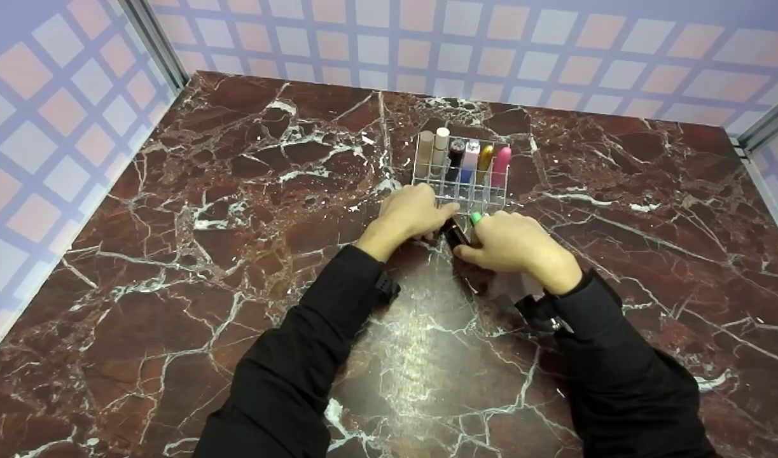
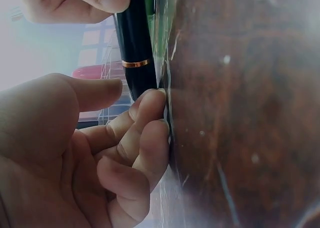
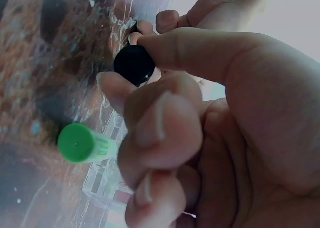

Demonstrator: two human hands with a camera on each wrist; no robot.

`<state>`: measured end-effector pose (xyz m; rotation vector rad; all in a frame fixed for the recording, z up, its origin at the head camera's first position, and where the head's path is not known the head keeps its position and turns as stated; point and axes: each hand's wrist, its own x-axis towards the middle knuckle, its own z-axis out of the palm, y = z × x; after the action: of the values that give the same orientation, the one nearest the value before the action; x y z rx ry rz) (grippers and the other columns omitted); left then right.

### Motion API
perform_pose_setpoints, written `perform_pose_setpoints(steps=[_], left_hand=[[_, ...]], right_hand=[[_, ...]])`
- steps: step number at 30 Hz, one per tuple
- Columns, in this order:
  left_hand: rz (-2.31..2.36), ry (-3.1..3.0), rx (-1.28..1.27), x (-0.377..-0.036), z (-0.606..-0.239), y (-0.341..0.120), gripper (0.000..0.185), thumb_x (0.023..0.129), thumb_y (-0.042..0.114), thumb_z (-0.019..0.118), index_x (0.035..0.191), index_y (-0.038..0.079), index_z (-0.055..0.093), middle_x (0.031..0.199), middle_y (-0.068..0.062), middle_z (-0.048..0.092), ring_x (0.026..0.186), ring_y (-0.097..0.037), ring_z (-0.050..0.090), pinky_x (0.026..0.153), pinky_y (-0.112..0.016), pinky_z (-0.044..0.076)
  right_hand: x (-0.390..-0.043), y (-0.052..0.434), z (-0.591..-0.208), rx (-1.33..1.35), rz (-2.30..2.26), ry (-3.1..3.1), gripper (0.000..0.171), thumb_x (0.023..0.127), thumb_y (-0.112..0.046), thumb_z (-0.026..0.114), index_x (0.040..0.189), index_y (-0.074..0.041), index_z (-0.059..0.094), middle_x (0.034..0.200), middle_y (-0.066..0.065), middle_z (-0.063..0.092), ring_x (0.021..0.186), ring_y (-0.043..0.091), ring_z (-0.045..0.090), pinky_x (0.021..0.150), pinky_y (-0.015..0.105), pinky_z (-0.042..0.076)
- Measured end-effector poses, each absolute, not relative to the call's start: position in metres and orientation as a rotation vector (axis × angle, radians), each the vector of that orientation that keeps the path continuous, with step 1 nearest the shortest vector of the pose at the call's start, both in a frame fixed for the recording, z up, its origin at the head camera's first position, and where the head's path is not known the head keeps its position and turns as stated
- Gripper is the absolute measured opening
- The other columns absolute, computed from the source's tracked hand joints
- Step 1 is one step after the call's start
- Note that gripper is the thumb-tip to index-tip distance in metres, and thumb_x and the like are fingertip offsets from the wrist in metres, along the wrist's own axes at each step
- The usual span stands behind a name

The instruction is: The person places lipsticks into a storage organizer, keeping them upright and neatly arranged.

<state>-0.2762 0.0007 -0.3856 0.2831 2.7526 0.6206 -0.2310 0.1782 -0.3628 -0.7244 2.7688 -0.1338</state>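
A black tube [image 1: 455, 234], glossy and cylindrical with a thin gold band round it, is held between both hands near the middle of the table [image 1: 172, 267], just in front of a clear rack [image 1: 460, 186]. In the left wrist view the tube [image 2: 136, 48] is seen smooth and dark, its gold ring bright against the black, one end met by the curled fingers of the left hand [image 2: 90, 153], whose fingertips are pressed against the tabletop; the thumb is held straight just beside the tube. The left hand [image 1: 414, 213] is curled at the tube's near end. The right hand [image 1: 516, 245] is closed round the other end: in the right wrist view the round black end [image 3: 134, 65] is pinched between thumb and forefinger, the remaining fingers [image 3: 160, 138] being bent inward. A green cap [image 3: 77, 143], matte, round and flat-topped, is seen just beside the right hand, on a ribbed translucent body; in the head view it [image 1: 475, 218] shows between the hands at the rack's front edge. The rack is of transparent plastic divided into square cells, and six upright tubes are stood in its back row: two beige, one dark, one pale, one gold, one pink [image 1: 500, 166]. The table is of polished red-brown marble veined in white
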Motion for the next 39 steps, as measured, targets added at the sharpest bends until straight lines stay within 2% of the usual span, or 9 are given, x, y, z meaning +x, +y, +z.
perform_pose_setpoints(steps=[7,13,25,33,39], left_hand=[[0.630,2.746,0.270,-0.2771,-0.3855,0.0017,0.060,0.102,0.062,0.044,0.069,0.016,0.066,0.060,0.002,0.066,0.046,-0.010,0.050,0.044,-0.023,0.035],[0.614,2.737,0.257,-0.2777,-0.3854,0.0017,0.061,0.102,0.064,0.042,0.071,0.016,0.065,0.058,0.002,0.064,0.044,-0.009,0.047,0.042,-0.022,0.033],[0.713,2.703,0.253,-0.2775,-0.3831,-0.0005,0.052,0.103,0.055,0.049,0.072,0.016,0.063,0.065,0.000,0.068,0.047,-0.010,0.053,0.045,-0.023,0.039],[0.716,2.696,0.222,-0.2771,-0.3815,-0.0016,0.051,0.103,0.056,0.049,0.073,0.017,0.063,0.064,0.000,0.067,0.047,-0.010,0.051,0.045,-0.023,0.040],[0.731,2.708,0.237,-0.2775,-0.3814,-0.0015,0.049,0.103,0.053,0.049,0.074,0.017,0.064,0.065,0.000,0.069,0.048,-0.010,0.054,0.045,-0.023,0.039]], right_hand=[[-0.2286,0.1767,-0.3594,-0.736,-0.163,2.821,0.043,0.097,-0.040,0.064,0.062,-0.017,0.054,0.060,0.001,0.054,0.058,0.023,0.056,0.056,0.046,0.052],[-0.2265,0.1761,-0.3562,-0.735,-0.190,2.826,0.044,0.098,-0.040,0.063,0.061,-0.017,0.055,0.057,-0.001,0.053,0.054,0.019,0.054,0.053,0.040,0.050],[-0.2249,0.1738,-0.3578,-0.722,-0.201,2.847,0.047,0.097,-0.042,0.065,0.060,-0.017,0.050,0.056,0.000,0.050,0.050,0.018,0.051,0.048,0.038,0.048],[-0.2263,0.1742,-0.3583,-0.711,-0.215,2.834,0.045,0.097,-0.042,0.065,0.061,-0.017,0.053,0.058,0.001,0.054,0.052,0.019,0.054,0.051,0.040,0.050],[-0.2261,0.1742,-0.3600,-0.705,-0.210,2.824,0.046,0.097,-0.042,0.065,0.062,-0.016,0.052,0.058,0.001,0.053,0.051,0.018,0.053,0.049,0.037,0.049]])
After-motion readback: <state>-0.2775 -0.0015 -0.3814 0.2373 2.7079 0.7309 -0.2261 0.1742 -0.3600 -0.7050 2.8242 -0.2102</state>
